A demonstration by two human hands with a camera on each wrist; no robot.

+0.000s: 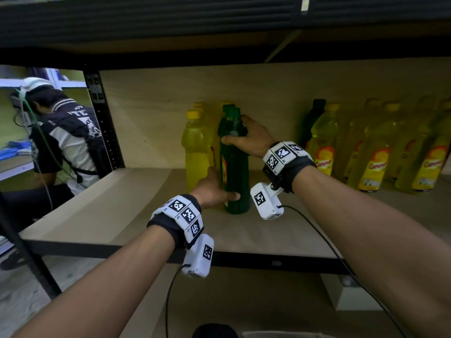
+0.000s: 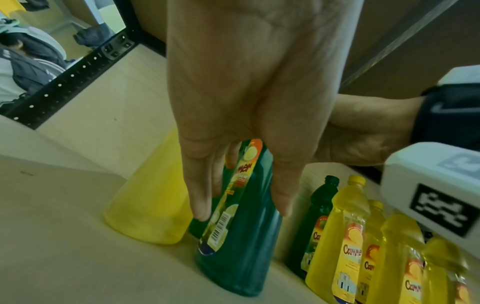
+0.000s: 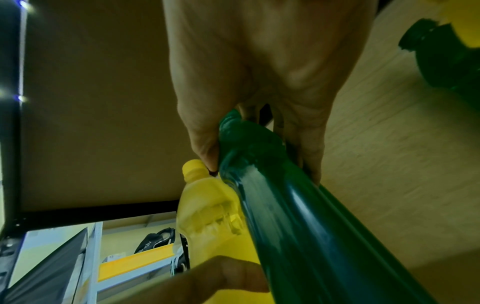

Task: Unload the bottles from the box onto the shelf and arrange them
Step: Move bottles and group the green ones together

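To the far left of both hands, past the black shelf post (image 1: 103, 123), a person in a dark and white jacket (image 1: 66, 142) sits turned away. Just left of the left hand stands a yellow bottle (image 1: 196, 147) with a yellow cap, upright on the shelf (image 1: 102, 211), with more yellow bottles close behind it. The left hand (image 1: 214, 189) holds the lower part of the green bottle (image 1: 234, 167): the fingers (image 2: 198, 197) lie down its label side and the thumb runs along the other side, so the bottle sits between them. This green bottle stands upright on the shelf board, touching the yellow bottle on its left. The right hand (image 1: 249, 136) grips the same green bottle high up at its shoulder, below the cap, fingers curled around it and thumb across the front. Well to the right of the right hand, a row of yellow bottles with orange labels (image 1: 373, 152) stands along the back of the shelf, with 1 dark green bottle (image 1: 311, 123) at its left end behind them.
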